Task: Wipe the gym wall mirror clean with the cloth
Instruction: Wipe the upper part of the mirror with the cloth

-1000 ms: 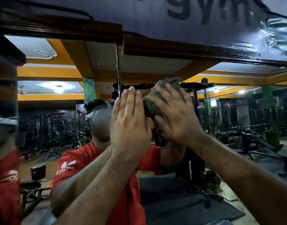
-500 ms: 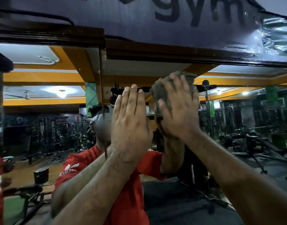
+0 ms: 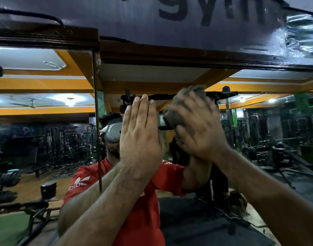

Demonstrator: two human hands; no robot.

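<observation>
The mirror (image 3: 258,132) filled the wall under a dark wooden frame (image 3: 170,57), its glass reflecting the gym. The left hand (image 3: 140,139) lay flat against the glass with fingers straight and together, holding nothing, probably as a brace while the other arm scrubbed. The right hand (image 3: 196,128) pressed the grey cloth (image 3: 186,103) to the glass high up, fingers spread and bent over the bundle to keep it bunched. Compared with a second earlier, the right hand was blurred and slightly further right.

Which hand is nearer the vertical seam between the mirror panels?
Left. The left hand lies flat just right of the seam; the right hand, pressing the grey cloth, is farther right.
</observation>
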